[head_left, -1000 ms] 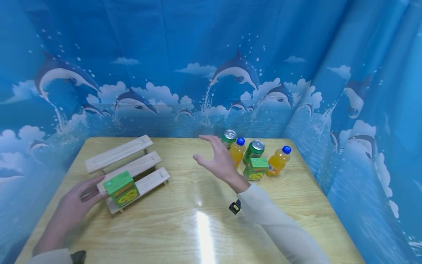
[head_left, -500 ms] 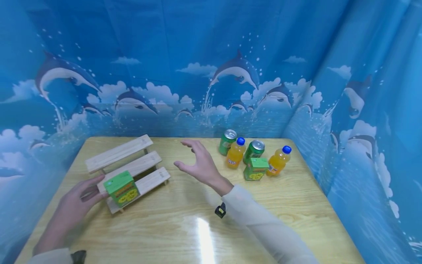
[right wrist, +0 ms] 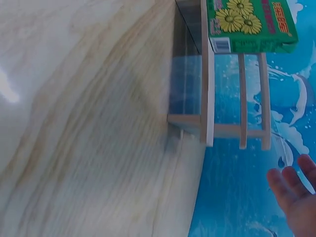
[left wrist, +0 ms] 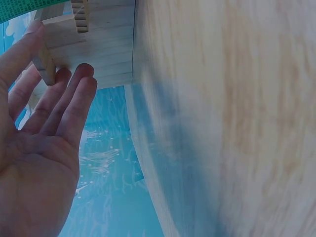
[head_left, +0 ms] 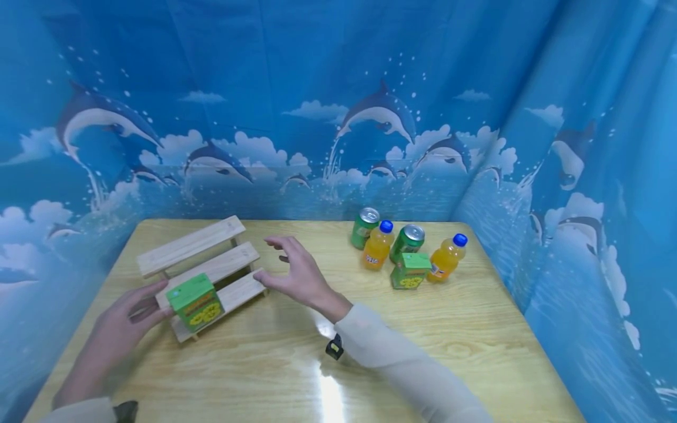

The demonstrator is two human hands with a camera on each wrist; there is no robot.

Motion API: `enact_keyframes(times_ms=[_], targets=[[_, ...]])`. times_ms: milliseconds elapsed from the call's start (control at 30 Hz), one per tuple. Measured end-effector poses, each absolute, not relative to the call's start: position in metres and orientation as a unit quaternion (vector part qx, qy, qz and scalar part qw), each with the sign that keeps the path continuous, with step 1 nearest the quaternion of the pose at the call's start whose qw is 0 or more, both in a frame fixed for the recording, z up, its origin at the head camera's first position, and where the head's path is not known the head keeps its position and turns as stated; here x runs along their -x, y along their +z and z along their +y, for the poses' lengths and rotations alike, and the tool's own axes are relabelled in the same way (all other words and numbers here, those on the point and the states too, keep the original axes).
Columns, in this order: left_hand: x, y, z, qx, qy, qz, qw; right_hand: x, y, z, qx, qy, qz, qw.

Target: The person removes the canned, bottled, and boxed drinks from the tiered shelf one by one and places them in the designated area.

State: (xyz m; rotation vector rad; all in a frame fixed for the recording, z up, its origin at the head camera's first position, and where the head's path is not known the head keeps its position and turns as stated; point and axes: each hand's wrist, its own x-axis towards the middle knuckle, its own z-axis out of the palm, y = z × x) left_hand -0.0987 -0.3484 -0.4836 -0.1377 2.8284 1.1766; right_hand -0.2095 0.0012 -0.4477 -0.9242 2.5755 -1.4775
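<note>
A three-tier wooden display rack (head_left: pixel 236 262) stands at the left of the table. On its lowest board sits a green drink carton (head_left: pixel 198 303) with yellow flowers printed on it. My left hand (head_left: pixel 119 323) is at the rack's left end, beside the carton; in the left wrist view, thumb and fingers (left wrist: pixel 74 94) lie on either side of a wooden end piece. With fingers spread and nothing held, my right hand (head_left: pixel 296 276) is by the rack's right end, its thumb close to the lowest board; whether they touch is unclear. The right wrist view shows some fingers (right wrist: pixel 284 190) apart from the rack.
Toward the back right stand two green cans (head_left: pixel 365 228), (head_left: pixel 407 242), two orange drink bottles (head_left: pixel 378 247), (head_left: pixel 446 258) with blue caps, and another green carton (head_left: pixel 410 271). A blue dolphin curtain (head_left: pixel 338 117) borders the wooden table (head_left: pixel 423 346).
My right hand has moved left, from in front of the cans and bottles to the rack's right end. The left hand, rack and carton have stayed in place.
</note>
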Motion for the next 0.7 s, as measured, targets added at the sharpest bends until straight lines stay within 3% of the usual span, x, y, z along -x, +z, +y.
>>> enact_keyframes(times_ms=[700], targets=[[0.099,-0.481,-0.346,0.05,0.391,0.918,0.047,0.192,-0.456,-0.038,0.346,-0.458,0.819,0.034]])
